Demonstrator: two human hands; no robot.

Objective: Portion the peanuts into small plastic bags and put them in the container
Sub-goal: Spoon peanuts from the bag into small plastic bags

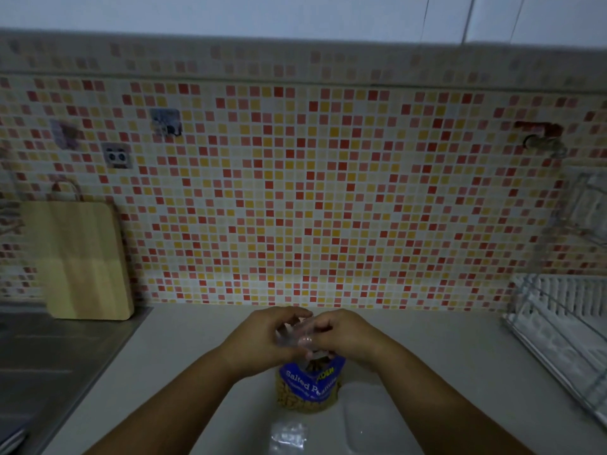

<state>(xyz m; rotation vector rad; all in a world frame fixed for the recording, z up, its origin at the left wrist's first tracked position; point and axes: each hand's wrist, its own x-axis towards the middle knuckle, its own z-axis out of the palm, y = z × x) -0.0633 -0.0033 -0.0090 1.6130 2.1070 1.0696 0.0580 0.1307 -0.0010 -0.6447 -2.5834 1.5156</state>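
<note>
A small clear plastic bag (297, 336) is pinched between the fingers of the left hand (262, 336) and the right hand (341, 333), both closed on its film just above the open mouth of the peanut packet (310, 385), apparently so that the bag can be worked open where nuts may be dropped in without spilling. The packet is stood on the desk (443, 356); a loose stack of spare bags (289, 436) lies in front of the packet and the clear container (371, 418) just beside it on the right. Nothing is seen blocking that short route, a cutting board (82, 257) and a dish rack (565, 323) being kept well apart from the packet.
</note>
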